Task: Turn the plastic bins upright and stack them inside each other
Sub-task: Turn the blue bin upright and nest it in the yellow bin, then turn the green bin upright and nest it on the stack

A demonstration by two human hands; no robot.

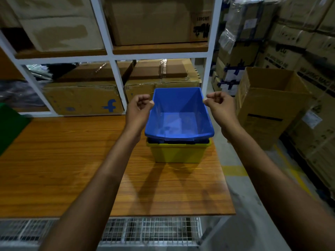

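A blue plastic bin (178, 122) stands upright, nested on top of a stack. Under its rim shows the edge of a dark bin (181, 141), and the stack sits in a yellow bin (176, 153) on the wooden table (72, 160). My left hand (138, 109) is at the blue bin's left rim, fingers curled in and the thumb tip just touching the edge. At the right rim, my right hand (220, 107) is curled the same way. Neither hand wraps the rim.
White shelving (110, 57) with cardboard boxes stands behind the table. An open cardboard box (266, 105) is on the floor at the right, before stacked cartons. A green object (10, 124) lies at the table's left edge. The table's right edge is just past the bins.
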